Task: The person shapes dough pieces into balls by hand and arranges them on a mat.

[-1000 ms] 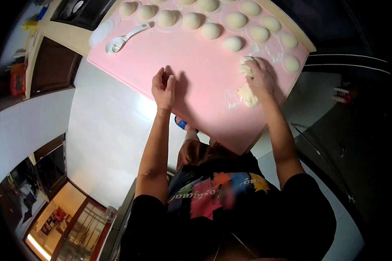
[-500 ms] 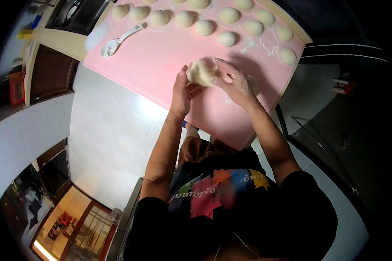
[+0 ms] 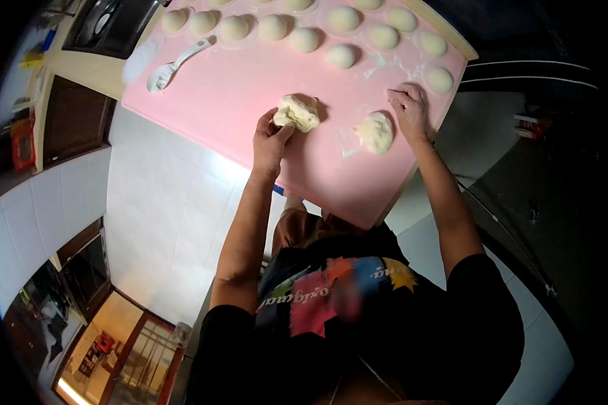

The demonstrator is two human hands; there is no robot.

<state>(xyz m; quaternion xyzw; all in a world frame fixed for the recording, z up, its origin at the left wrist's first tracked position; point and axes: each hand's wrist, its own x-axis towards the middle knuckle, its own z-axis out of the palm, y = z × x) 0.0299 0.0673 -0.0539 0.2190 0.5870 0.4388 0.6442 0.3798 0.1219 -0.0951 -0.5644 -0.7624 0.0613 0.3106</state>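
My left hand (image 3: 271,143) grips a lumpy, uneven piece of dough (image 3: 296,113) just over the pink mat (image 3: 223,101), thumb on the near side and fingers partly hidden behind it. Off to the right, my right hand (image 3: 410,111) is down by the mat's right side, fingers curled together and pointing left; whatever may be between them is hidden. A second soft lump of dough (image 3: 375,132) lies on the mat just left of that hand, apart from it. Smooth round dough balls (image 3: 340,57) sit in rows beyond both hands.
A white spoon (image 3: 175,66) with flour in its bowl rests at the mat's left side. White flour smears (image 3: 378,62) mark the mat near the dough balls. A dark sink (image 3: 108,25) is at the upper left. The table's wooden edge (image 3: 446,28) runs along the right.
My right hand has let go of the dough and moved right, toward the mat's edge. The dough stays in my left hand, and the second lump is now uncovered.
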